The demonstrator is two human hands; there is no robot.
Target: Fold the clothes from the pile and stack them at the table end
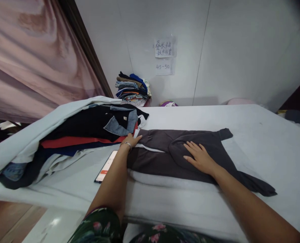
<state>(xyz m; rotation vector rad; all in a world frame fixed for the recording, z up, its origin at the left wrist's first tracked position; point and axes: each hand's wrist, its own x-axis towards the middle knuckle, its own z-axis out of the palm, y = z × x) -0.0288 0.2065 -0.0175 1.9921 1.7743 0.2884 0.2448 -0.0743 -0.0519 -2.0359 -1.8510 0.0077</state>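
Note:
A dark grey long-sleeved top (155,162) lies on the white-covered table in front of me, partly folded. One cuffed end (226,134) sticks out at its upper right, and a narrow sleeve (258,185) tapers to the lower right. My right hand (199,156) rests flat on the fabric, fingers spread. At the garment's left end, my left hand (131,140) has its thumb over the edge; its other fingers look curled and are partly hidden. A bracelet circles that wrist. Beside my left forearm lies a phone (109,165) with its screen lit.
A loose heap of clothes (86,125), black, red, denim and white, covers the table's left side. Folded clothes are stacked (132,89) by the back wall. Handwritten paper signs (165,47) hang there. A pink curtain (38,54) drapes at left. The white table (273,145) extends right.

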